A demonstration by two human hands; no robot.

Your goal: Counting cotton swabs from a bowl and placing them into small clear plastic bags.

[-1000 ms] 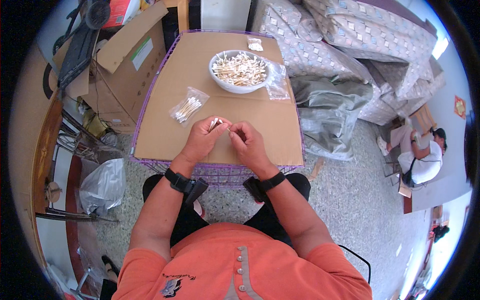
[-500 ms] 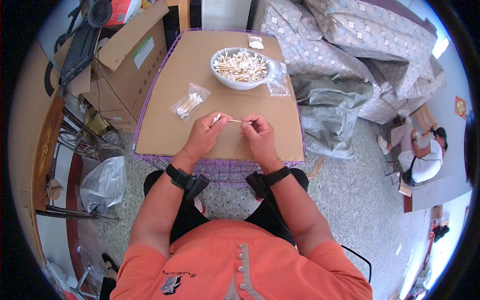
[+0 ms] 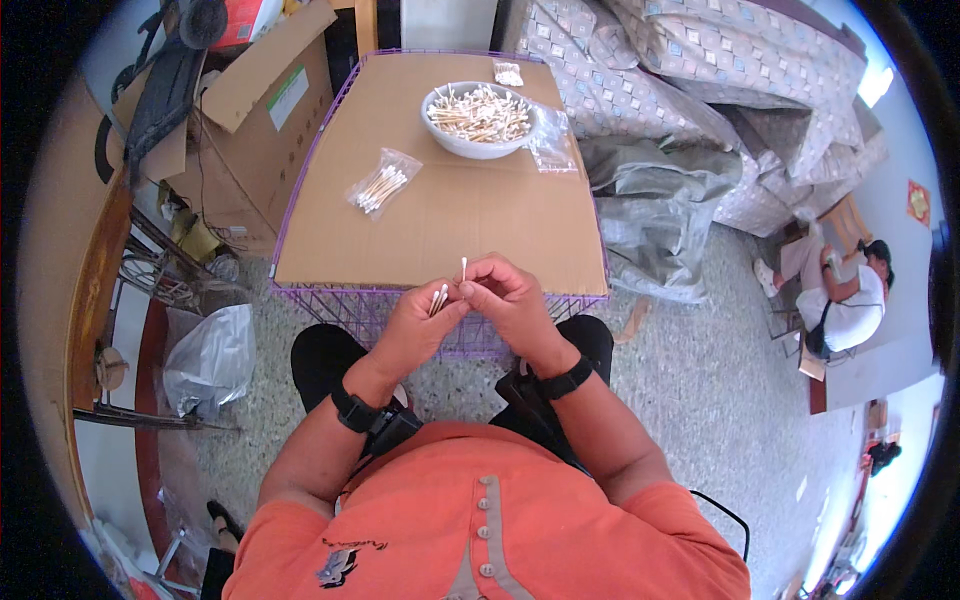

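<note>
Head view: the left hand (image 3: 425,318) and right hand (image 3: 508,300) meet over the near edge of the counter (image 3: 460,220). A slackening of the left fingers, busy beside the right, could let the small bunch of swabs (image 3: 439,298) slip; so near the edge, a dropped one might reach the floor (image 3: 660,390). The left fingers are curled closed on this bunch, white heads projecting above the thumb. A single swab (image 3: 463,268) stands nearly upright at the right fingertips, apparently pinched between thumb and forefinger, its lower part hidden. Beyond, to the left, lies a clear bag of swabs (image 3: 382,187); farther off, a bowl (image 3: 480,151) heaped with loose swabs (image 3: 478,113); farthest, a small packet (image 3: 508,73).
</note>
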